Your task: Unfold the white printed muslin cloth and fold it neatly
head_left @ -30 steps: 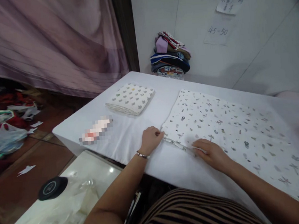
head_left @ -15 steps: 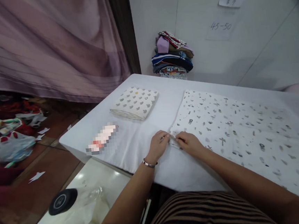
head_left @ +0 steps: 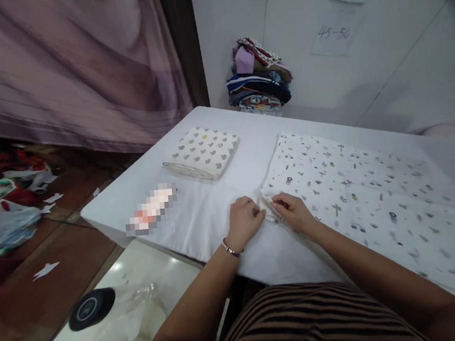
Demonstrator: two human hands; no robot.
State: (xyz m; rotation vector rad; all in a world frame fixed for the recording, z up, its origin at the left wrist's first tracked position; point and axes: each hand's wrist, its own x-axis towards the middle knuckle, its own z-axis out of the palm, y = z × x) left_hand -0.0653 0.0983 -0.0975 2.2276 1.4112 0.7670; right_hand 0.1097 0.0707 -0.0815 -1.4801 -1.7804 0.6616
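Note:
A white cloth with small dark prints [head_left: 365, 195] lies spread flat on the white table [head_left: 199, 215]. My left hand [head_left: 246, 222], with a thin bracelet at the wrist, and my right hand [head_left: 295, 213] meet at the cloth's near left corner, and both pinch that corner between the fingers. The corner looks slightly lifted off the table. The rest of the cloth stays flat and runs off to the right.
A folded white cloth with grey prints [head_left: 202, 152] lies at the table's far left. A blurred small object [head_left: 151, 209] sits near the left edge. Folded clothes are stacked [head_left: 258, 77] against the wall. A black round item [head_left: 91, 308] rests on a lower surface.
My right hand slid left along the cloth's near edge to the corner and joined my left hand there. Both hands now pinch the corner.

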